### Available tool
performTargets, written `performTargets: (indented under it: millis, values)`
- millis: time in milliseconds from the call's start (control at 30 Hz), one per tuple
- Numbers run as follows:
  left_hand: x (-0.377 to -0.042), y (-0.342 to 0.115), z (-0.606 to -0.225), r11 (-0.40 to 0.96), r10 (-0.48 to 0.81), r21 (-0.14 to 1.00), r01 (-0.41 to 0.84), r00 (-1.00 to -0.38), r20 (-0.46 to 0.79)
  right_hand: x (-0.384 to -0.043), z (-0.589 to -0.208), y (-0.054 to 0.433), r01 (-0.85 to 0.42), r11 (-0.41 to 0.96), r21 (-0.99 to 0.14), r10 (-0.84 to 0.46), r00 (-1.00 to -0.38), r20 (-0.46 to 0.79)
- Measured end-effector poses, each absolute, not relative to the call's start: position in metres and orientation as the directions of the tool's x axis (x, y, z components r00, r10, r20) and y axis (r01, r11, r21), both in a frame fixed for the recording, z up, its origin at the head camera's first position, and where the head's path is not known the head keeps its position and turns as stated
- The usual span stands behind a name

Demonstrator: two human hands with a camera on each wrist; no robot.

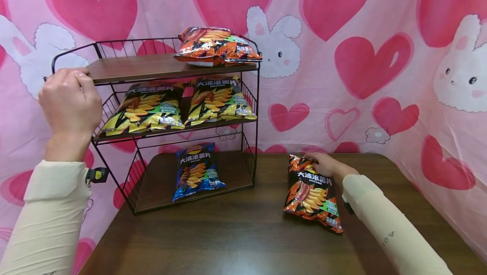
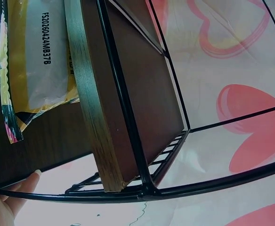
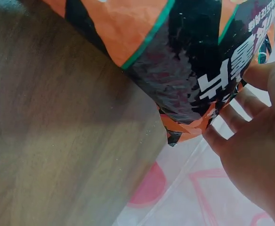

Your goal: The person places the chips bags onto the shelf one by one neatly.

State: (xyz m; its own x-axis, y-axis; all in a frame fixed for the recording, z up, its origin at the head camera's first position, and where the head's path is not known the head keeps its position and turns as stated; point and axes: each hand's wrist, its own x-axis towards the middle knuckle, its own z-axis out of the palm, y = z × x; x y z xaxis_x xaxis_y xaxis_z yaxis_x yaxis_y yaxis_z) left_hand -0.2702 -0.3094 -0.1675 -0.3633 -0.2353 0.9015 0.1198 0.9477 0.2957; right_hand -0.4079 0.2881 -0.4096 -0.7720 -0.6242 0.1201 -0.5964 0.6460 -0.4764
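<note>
My left hand (image 1: pixel 70 99) grips the upper left of a black wire rack (image 1: pixel 258 110) with wooden shelves. In the left wrist view its fingers (image 2: pixel 19 200) meet the black rod (image 2: pixel 81 197). At the right, my right hand (image 1: pixel 321 165) holds an orange-and-black bag of potato chips (image 1: pixel 310 194) by its upper end. The right wrist view shows the thumb on the printed face and the fingers behind. The bag (image 3: pixel 175 61) leans toward me, its lower end close to the table (image 1: pixel 236 232).
Another orange chip bag (image 1: pixel 217 46) lies at the right of the top shelf (image 1: pixel 133 67). Two yellow bags, one left (image 1: pixel 148 108) and one right (image 1: pixel 220 99), lie on the middle shelf. A blue bag (image 1: pixel 198 171) rests on the bottom shelf (image 1: pixel 160 188). Heart-patterned cloth (image 1: pixel 331 67) hangs behind.
</note>
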Motion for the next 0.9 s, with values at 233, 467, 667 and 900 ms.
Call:
performTargets:
  millis: [233,467,667,900]
  values:
    - [-0.272,-0.309,-0.169,0.947,-0.237,0.296,0.122,-0.354,0.905,-0.386,-0.387,0.294,-0.413,0.699,-0.584,-0.534,-0.844,-0.042]
    - [-0.271,-0.31,-0.171,0.952,-0.225,0.278,0.126,-0.323,0.919,-0.35,-0.367,0.303,-0.395,0.774,-0.496,-0.442,-0.897,0.025]
    - [-0.272,-0.31,-0.172,0.954,-0.218,0.27,0.129,-0.322,0.921,-0.314,-0.368,0.308,-0.255,0.838,-0.483,-0.311,-0.95,-0.038]
    - [-0.272,-0.309,-0.171,0.953,-0.221,0.274,0.132,-0.32,0.921,-0.28,-0.381,0.294,-0.038,0.841,-0.54,-0.151,-0.974,-0.167]
